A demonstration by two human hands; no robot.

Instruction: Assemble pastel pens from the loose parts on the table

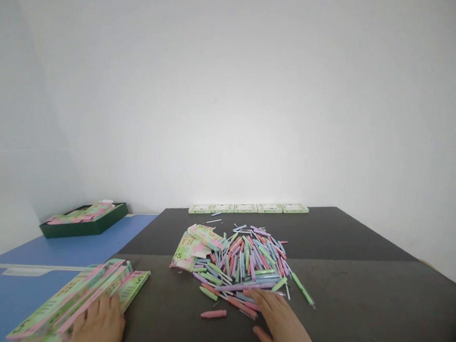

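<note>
My left hand (100, 322) lies at the lower left with bent fingers over the edge of a green and pink flat carton (131, 289). That carton is part of a row of overlapping cartons (66, 300), printed with a "5". The left thumb is hidden. At the near edge of a heap of pastel pen pieces (245, 261), my right hand (278, 320) has its fingers stretched out and thumb apart, touching the pieces. Thin white sticks are mixed into the heap. A single pink piece (214, 314) lies in front, and a green pen (302, 290) sticks out right.
Two opened cartons (185, 251) lean against the heap's left side. Several pale green boxes (246, 207) line the back edge of the dark table (359, 305). On the blue table (134, 229) at left stands a dark green tray (109, 220) holding more cartons. A white wall rises behind.
</note>
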